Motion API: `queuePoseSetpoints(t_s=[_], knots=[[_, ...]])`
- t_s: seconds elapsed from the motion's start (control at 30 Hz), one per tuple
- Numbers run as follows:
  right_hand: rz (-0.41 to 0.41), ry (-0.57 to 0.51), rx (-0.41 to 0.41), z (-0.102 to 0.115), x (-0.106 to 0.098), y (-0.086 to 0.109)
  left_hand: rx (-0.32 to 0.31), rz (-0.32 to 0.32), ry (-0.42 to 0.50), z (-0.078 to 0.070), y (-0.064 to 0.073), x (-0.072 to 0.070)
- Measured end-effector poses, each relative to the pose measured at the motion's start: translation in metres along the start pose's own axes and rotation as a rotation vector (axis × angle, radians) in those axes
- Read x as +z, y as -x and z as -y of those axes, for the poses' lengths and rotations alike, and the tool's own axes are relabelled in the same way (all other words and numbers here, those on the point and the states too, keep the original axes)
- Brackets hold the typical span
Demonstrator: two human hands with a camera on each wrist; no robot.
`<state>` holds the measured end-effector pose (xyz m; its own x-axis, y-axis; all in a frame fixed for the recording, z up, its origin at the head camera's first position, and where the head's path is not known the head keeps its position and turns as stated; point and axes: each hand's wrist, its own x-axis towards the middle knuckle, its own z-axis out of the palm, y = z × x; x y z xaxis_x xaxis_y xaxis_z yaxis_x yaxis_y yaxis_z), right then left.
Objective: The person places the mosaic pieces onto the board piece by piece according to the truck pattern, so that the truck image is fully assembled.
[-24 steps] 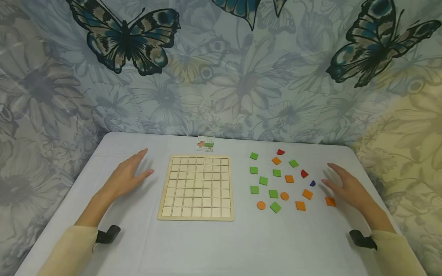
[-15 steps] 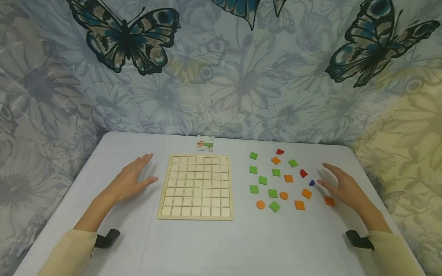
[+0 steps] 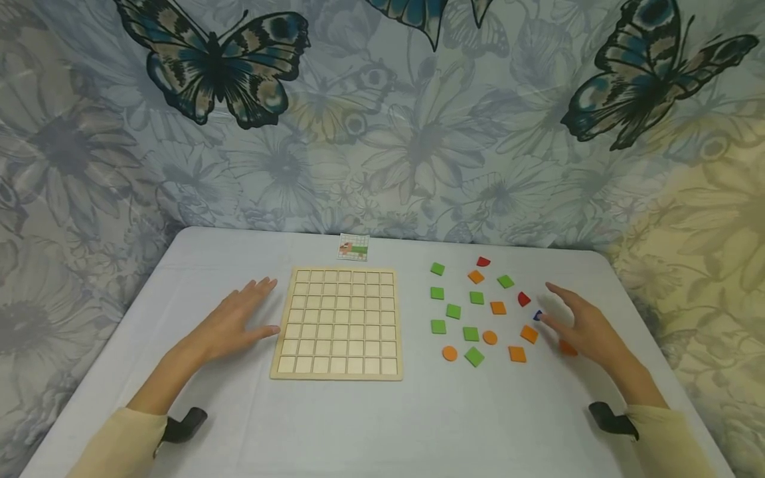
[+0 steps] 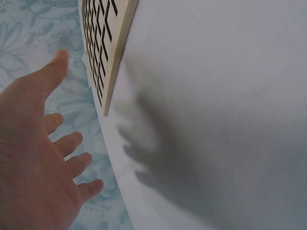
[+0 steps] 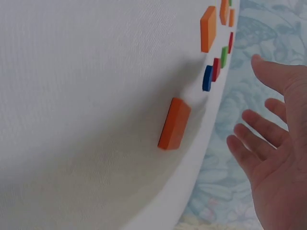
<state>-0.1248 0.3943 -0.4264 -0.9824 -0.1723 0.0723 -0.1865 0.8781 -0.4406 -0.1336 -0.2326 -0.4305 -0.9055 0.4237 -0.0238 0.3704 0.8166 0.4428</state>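
My left hand (image 3: pixel 230 325) hovers at the left side of a square wooden grid board (image 3: pixel 337 324), thumb tip near its edge, fingers spread and holding nothing. The left wrist view shows that hand (image 4: pixel 41 158) above its shadow on the cloth. On the other side, my right hand (image 3: pixel 588 326) hangs over the right end of the scattered pieces, also holding nothing. Its thumb partly hides a blue half-round piece (image 3: pixel 537 315) in the head view. An orange square (image 5: pixel 174 124) lies below this hand, partly covered in the head view. A red quarter-round piece (image 3: pixel 523 299) lies just beyond.
Several green squares (image 3: pixel 453 311), orange squares (image 3: pixel 517 354) and orange discs (image 3: pixel 449 353) lie apart between board and right hand. A small picture card (image 3: pixel 354 247) lies behind the board. The white-covered table (image 3: pixel 335 425) ends at a patterned fabric backdrop (image 3: pixel 418 166).
Both hands have moved inward: the left one right and nearer to me, towards the board; the right one left, over the blue piece. No piece has visibly been moved.
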Motion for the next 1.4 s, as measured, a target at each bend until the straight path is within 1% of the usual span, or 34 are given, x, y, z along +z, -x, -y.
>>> queuePoseSetpoints(t_s=[0.1, 0.2, 0.43, 0.63, 0.9, 1.03, 1.13, 1.4], knots=[[-0.035, -0.004, -0.051, 0.003, 0.002, 0.000, 0.020, 0.012, -0.004, -0.005, 0.002, 0.003], [-0.059, 0.002, -0.076, 0.006, 0.004, 0.000, 0.037, 0.024, -0.002, -0.010, 0.004, 0.004], [-0.054, 0.009, -0.072, 0.015, 0.011, 0.000, 0.044, 0.046, -0.018, -0.016, 0.009, 0.007], [-0.073, -0.013, -0.100, 0.022, 0.014, 0.001, 0.068, 0.049, -0.005, -0.020, 0.012, 0.012], [-0.090, -0.054, -0.155, 0.024, 0.022, 0.002, 0.058, 0.102, 0.010, -0.026, 0.015, 0.018], [-0.082, -0.068, -0.163, 0.027, 0.025, 0.001, 0.060, 0.117, -0.001, -0.027, 0.016, 0.022], [-0.080, -0.056, -0.176, 0.030, 0.028, 0.001, 0.063, 0.124, -0.020, -0.026, 0.017, 0.025], [-0.080, -0.028, -0.249, 0.051, 0.030, 0.003, 0.063, 0.135, -0.033, -0.024, 0.017, 0.028]])
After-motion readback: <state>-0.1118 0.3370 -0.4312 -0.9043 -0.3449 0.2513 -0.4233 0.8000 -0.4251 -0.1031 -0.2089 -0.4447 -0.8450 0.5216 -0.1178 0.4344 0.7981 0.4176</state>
